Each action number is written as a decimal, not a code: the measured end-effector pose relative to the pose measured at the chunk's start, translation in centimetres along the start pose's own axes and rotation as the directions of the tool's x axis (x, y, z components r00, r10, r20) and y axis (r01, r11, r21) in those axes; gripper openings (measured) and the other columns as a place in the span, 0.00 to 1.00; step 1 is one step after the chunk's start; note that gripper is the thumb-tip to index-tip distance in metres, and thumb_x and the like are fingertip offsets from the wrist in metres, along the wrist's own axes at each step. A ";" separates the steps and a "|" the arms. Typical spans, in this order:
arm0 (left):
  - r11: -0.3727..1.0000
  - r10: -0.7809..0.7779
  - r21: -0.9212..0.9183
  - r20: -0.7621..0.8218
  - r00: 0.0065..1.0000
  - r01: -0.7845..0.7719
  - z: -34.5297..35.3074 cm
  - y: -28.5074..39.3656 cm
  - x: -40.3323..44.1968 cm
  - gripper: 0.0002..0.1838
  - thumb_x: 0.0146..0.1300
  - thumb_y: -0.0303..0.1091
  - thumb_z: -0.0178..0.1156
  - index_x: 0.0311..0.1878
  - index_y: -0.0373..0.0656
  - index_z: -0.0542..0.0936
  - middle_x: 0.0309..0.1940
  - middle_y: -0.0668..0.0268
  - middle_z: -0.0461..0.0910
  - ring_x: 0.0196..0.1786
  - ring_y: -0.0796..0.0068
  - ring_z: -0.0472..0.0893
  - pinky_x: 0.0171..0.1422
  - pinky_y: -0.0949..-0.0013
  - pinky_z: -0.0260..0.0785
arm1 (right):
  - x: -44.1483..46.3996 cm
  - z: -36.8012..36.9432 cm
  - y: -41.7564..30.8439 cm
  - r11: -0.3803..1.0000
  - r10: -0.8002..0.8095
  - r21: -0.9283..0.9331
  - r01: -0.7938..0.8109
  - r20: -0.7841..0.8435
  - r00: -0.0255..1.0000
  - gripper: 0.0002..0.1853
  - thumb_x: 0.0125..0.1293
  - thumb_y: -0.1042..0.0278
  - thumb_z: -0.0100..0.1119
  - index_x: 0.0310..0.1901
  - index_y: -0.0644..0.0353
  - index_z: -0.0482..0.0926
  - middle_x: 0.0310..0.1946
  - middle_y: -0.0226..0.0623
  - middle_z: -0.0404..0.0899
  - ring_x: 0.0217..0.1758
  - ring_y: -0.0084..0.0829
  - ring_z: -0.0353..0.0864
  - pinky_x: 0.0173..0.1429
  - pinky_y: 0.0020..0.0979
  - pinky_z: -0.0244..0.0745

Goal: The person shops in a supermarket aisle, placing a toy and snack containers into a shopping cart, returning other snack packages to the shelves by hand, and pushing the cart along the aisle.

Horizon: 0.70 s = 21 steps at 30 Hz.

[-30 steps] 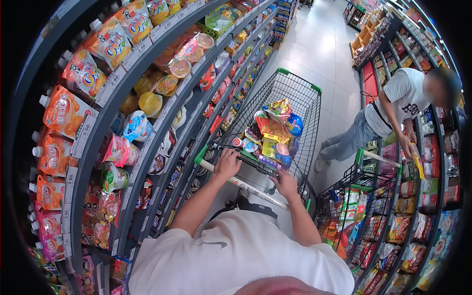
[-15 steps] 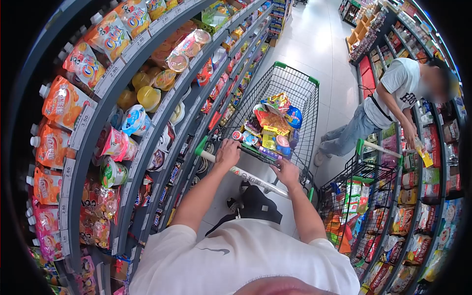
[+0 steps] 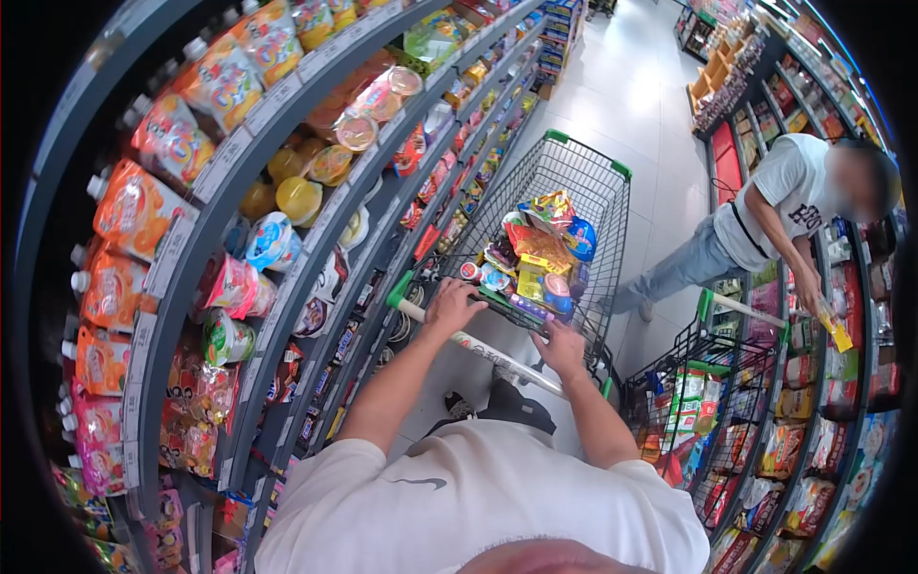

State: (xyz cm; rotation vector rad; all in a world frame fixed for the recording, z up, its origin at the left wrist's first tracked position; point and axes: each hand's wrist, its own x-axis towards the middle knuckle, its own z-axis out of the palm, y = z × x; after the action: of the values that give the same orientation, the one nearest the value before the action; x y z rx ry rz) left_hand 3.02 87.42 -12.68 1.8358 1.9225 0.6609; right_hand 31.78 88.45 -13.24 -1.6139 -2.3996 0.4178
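Note:
A wire shopping cart with green corners stands in front of me, its white handle bar across my wrists. My left hand reaches over the bar on the left, fingers bent onto the cart's rear edge and thumb out to the side. Farther right, my right hand also grips the cart's rear edge, its fingertips partly hidden. Inside the basket, beyond both hands, lies a pile of packaged snacks, with small tubs and a blue round pack.
Left of me, close by, curves a shelf with orange spouted pouches and jelly cups. On the right a person holds a yellow-tagged pack beside a second, loaded cart. The tiled aisle runs ahead between shelves.
The whole view has shifted slightly right and down. Both my hands remain at the cart's rear, the left thumb now farther out. The other person still holds the yellow-tagged pack.

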 end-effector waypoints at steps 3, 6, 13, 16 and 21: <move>0.998 -0.050 -0.024 0.027 0.998 0.051 -0.1 0.3 0.4 0.20 0.58 0.50 0.72 0.45 0.45 0.86 0.51 0.61 0.81 0.65 0.56 0.70 0.68 0.55 0.67 | 0.5 -0.5 -0.1 1.000 0.016 0.001 -0.016 0.026 1.000 0.17 0.62 0.44 0.67 0.39 0.50 0.87 0.38 0.33 0.86 0.40 0.39 0.86 0.42 0.43 0.79; 0.999 -0.033 -0.013 0.021 0.999 0.033 -0.1 0.5 1.1 0.19 0.59 0.49 0.72 0.44 0.45 0.86 0.51 0.60 0.81 0.65 0.56 0.70 0.69 0.55 0.67 | 0.7 -0.6 0.5 0.999 0.014 0.042 -0.014 -0.001 1.000 0.17 0.61 0.45 0.68 0.38 0.50 0.87 0.37 0.34 0.86 0.36 0.41 0.86 0.40 0.44 0.79; 1.000 -0.024 -0.002 0.017 1.000 0.024 0.8 0.1 2.3 0.19 0.56 0.47 0.73 0.44 0.44 0.85 0.50 0.60 0.81 0.64 0.56 0.71 0.70 0.57 0.66 | 2.3 -0.5 1.6 0.998 -0.013 0.061 0.014 -0.024 1.000 0.17 0.61 0.44 0.67 0.37 0.50 0.87 0.35 0.34 0.85 0.35 0.40 0.86 0.38 0.43 0.79; 1.000 -0.017 0.006 0.008 1.000 0.017 0.2 0.6 3.7 0.19 0.55 0.46 0.75 0.44 0.44 0.85 0.49 0.60 0.81 0.63 0.56 0.72 0.69 0.57 0.66 | 3.4 -0.9 1.9 0.996 0.021 0.084 -0.023 0.027 0.999 0.18 0.62 0.43 0.67 0.38 0.50 0.86 0.35 0.33 0.85 0.37 0.39 0.86 0.40 0.43 0.79; 0.999 0.011 0.043 -0.012 1.000 -0.010 0.9 -0.3 5.7 0.17 0.54 0.42 0.75 0.44 0.46 0.85 0.47 0.61 0.81 0.62 0.57 0.73 0.68 0.56 0.67 | 5.4 -0.9 2.7 0.996 0.032 0.087 -0.036 0.054 0.998 0.19 0.61 0.43 0.67 0.39 0.51 0.87 0.38 0.36 0.85 0.39 0.41 0.86 0.42 0.44 0.80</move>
State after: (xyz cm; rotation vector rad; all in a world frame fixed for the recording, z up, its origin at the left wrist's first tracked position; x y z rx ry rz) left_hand 2.99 93.11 -13.34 1.8731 1.9508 0.6399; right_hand 32.41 94.56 -13.19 -1.6271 -2.3583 0.5701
